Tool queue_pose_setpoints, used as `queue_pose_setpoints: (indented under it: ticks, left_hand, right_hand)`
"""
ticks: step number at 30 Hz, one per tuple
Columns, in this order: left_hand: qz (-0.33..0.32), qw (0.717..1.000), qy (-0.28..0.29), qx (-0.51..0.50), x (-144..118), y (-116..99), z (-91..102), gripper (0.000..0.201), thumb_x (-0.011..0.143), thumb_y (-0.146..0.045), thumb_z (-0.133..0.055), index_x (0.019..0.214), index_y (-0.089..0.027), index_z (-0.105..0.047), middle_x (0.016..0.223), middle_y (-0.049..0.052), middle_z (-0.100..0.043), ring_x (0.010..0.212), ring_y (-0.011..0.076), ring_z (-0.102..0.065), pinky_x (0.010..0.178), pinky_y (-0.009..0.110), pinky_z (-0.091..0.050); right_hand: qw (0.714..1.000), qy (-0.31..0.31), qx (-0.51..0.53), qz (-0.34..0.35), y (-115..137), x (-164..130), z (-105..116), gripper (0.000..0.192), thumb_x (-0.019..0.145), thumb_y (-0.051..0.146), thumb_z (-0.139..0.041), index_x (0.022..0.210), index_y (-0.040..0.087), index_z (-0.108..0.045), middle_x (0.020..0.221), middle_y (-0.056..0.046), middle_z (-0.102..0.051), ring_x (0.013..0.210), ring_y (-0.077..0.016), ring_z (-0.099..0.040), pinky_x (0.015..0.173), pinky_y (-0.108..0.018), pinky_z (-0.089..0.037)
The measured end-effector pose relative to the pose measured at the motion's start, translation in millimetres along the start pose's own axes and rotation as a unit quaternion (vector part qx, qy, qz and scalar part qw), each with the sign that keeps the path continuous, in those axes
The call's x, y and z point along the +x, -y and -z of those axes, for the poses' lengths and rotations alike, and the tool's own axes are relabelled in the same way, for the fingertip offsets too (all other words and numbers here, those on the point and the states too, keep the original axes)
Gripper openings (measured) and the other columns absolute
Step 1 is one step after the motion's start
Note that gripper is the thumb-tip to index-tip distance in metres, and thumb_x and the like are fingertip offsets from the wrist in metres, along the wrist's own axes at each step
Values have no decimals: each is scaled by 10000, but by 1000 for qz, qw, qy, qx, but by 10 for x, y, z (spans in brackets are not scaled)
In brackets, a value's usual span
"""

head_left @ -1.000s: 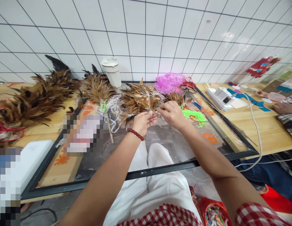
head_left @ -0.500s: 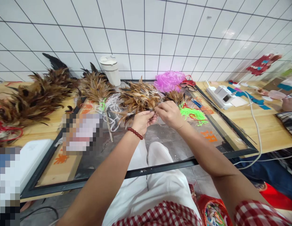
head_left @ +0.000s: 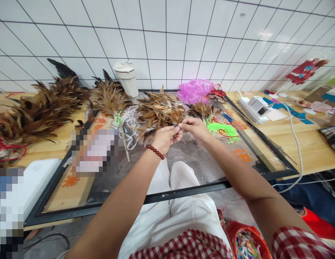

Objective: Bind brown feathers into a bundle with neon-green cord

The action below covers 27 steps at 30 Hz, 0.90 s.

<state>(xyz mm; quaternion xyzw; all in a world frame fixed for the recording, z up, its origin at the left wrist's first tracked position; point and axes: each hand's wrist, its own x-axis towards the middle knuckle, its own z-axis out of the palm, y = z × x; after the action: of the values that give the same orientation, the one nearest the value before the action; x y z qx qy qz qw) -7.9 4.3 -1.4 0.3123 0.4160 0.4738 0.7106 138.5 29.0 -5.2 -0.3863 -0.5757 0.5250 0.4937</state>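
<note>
**Feather bunch pinched between both hands over the glass table**

A white tiled wall backs a wooden bench with a black-framed glass table [head_left: 183, 192] set in it, and you sit with your knees under the glass. Your left hand [head_left: 165, 137], with a red bead bracelet [head_left: 156, 152] at the wrist, curls its fingers narrowly around the base of a brown feather bunch [head_left: 159, 113]. Your right hand [head_left: 193, 126] meets it from the other side, thumb and forefinger pinched shut at that same base; whether they grip a feather or a thread is too small to tell.

The bunch fans up and away from your fingertips toward the wall, its long axis running from the pinch point outward and slightly left. Both hands touch it, the left carrying most of it.

Just beyond your right fingers lies green cord [head_left: 223, 129], with a pink bag [head_left: 195, 91] farther back. Left of your left fingers lies a duster [head_left: 113, 102] on a stick, with a white cup [head_left: 126, 77] behind it and a feather pile [head_left: 38, 111] well apart to the left.
</note>
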Motion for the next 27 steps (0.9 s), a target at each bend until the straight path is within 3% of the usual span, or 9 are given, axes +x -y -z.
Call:
queue_pose_setpoints:
  ticks: [3, 5, 9, 13, 17, 20, 22, 27]
  left_hand:
    - [7, 1000, 29, 10, 9, 10, 19, 76, 757, -139, -695, 733, -79, -654, 670, 60, -670, 568, 87, -615, 562, 195, -502]
    - [3, 1000, 24, -12, 14, 8, 26, 74, 757, -140, -694, 732, -85, -651, 691, 61, -674, 607, 98, -629, 631, 227, -525]
    - [-3, 999, 22, -46, 17, -5, 29, 61, 753, -132, -692, 742, -88, -652, 707, 49, -670, 623, 94, -612, 706, 267, -526]
    - [0, 999, 27, -42, 16, -2, 29, 62, 746, -131, -696, 740, -85, -655, 696, 44, -662, 625, 94, -605, 715, 271, -520]
    - [-15, 998, -1, -56, 17, -3, 25, 69, 751, -133, -698, 746, -90, -645, 714, 47, -675, 629, 94, -623, 704, 261, -527]
    - [-7, 999, -9, -44, 10, -12, 17, 89, 754, -151, -707, 754, -92, -640, 710, 63, -685, 636, 113, -651, 689, 260, -533]
    - [7, 1000, 0, -18, 1, -15, 12, 95, 760, -159, -704, 758, -89, -639, 708, 79, -694, 630, 124, -662, 654, 246, -531]
    - [20, 999, 25, 8, -11, -6, 7, 63, 784, -136, -673, 803, -79, -653, 730, 94, -710, 620, 127, -671, 597, 221, -527]
  right_hand:
    - [999, 26, -4, -35, -1, 16, 48, 321, 631, 444, -775, 690, 155, -646, 630, 30, -574, 576, -75, -489, 578, -223, -401]
    - [998, 51, -23, -36, 3, 24, 87, 388, 657, 469, -751, 889, 169, -668, 755, 3, -618, 627, -93, -529, 600, -236, -434]
    - [972, 55, -202, 106, 1, 13, 113, 712, 570, 354, -825, 1217, 197, -573, 1033, -57, -602, 815, -154, -553, 735, -308, -486]
    - [928, 13, -318, 196, -24, -7, 82, 647, 665, 292, -755, 1265, 178, -541, 1045, -84, -584, 841, -183, -538, 781, -356, -486]
    - [949, 25, -270, 160, 5, -1, 87, 615, 649, 321, -777, 1214, 187, -571, 1028, -68, -600, 795, -159, -549, 763, -336, -493]
    - [986, 61, -139, 64, 36, 11, 106, 481, 672, 403, -760, 1072, 173, -627, 917, -39, -635, 753, -140, -573, 726, -307, -495]
    - [994, 78, -74, 12, 39, 14, 107, 359, 704, 443, -733, 916, 164, -653, 802, -14, -637, 712, -130, -580, 686, -284, -485]
    - [999, 30, -36, 17, 3, 12, 61, 285, 651, 393, -783, 615, 159, -623, 594, 46, -552, 576, -77, -487, 581, -224, -397]
